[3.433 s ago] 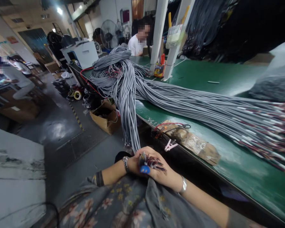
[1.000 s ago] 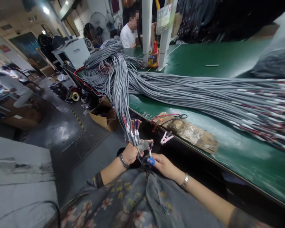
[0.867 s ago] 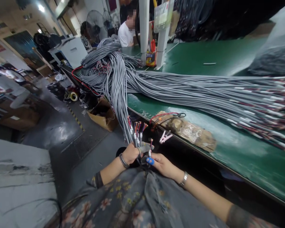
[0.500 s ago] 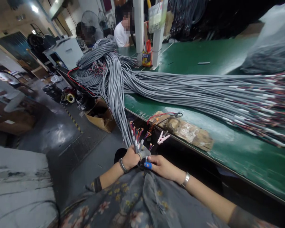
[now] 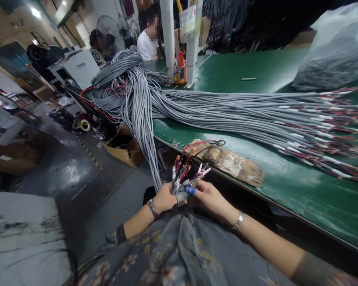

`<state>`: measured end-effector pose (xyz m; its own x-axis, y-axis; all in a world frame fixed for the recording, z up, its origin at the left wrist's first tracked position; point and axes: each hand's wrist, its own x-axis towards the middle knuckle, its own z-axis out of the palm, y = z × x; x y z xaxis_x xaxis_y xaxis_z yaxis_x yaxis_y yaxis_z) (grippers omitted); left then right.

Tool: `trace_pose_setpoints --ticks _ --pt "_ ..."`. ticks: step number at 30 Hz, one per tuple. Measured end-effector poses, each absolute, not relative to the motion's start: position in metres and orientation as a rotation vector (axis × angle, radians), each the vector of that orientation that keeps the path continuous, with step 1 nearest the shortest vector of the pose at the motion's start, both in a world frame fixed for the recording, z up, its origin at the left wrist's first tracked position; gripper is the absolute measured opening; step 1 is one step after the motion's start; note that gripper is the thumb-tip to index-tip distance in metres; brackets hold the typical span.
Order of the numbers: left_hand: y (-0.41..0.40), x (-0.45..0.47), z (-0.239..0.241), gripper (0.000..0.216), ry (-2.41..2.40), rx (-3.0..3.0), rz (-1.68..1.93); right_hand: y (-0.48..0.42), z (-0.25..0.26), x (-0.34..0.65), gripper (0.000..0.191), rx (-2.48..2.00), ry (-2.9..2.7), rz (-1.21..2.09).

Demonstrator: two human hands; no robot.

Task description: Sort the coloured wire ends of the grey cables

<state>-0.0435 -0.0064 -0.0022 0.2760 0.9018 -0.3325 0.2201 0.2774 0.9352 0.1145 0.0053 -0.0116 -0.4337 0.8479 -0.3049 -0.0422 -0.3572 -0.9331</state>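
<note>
Close to my lap, my left hand [image 5: 166,197] is closed around several grey cables [image 5: 153,167] that hang off the bench edge. Their stripped ends, with coloured wires [image 5: 184,172] and white sleeves, stick up above my fist. My right hand [image 5: 210,197], with blue tape on a fingertip, pinches at one of these cable ends just right of the left hand. Exactly where its fingertips meet the wire is partly hidden. A pale pink clip [image 5: 203,171] sits behind the right fingers at the bench edge.
A long bundle of grey cables [image 5: 226,113] lies across the green bench [image 5: 286,163], frayed ends to the right. A worn wooden board [image 5: 235,165] sits at the near edge. An open cardboard box [image 5: 123,147] stands on the floor. A person [image 5: 147,43] sits beyond the bench.
My right hand has moved up and slightly right, its fingers now at the wire ends. The coloured ends in my left hand lean further right. The whole view has shifted slightly.
</note>
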Motion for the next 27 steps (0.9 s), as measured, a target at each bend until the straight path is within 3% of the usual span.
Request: trace_pose_setpoints --ticks 4,15,27 --pt "-0.007 -0.045 -0.003 0.036 1.251 1.188 0.589 0.006 -0.012 0.115 0.048 -1.16 -1.189 1.814" --pt "-0.01 -0.036 -0.005 0.035 1.288 0.991 1.01 -0.006 -0.024 0.114 0.043 -1.053 -1.02 1.807" --pt "-0.01 -0.031 -0.002 0.037 1.269 1.013 0.964 -0.001 -0.009 0.112 0.043 -1.07 -0.973 1.837"
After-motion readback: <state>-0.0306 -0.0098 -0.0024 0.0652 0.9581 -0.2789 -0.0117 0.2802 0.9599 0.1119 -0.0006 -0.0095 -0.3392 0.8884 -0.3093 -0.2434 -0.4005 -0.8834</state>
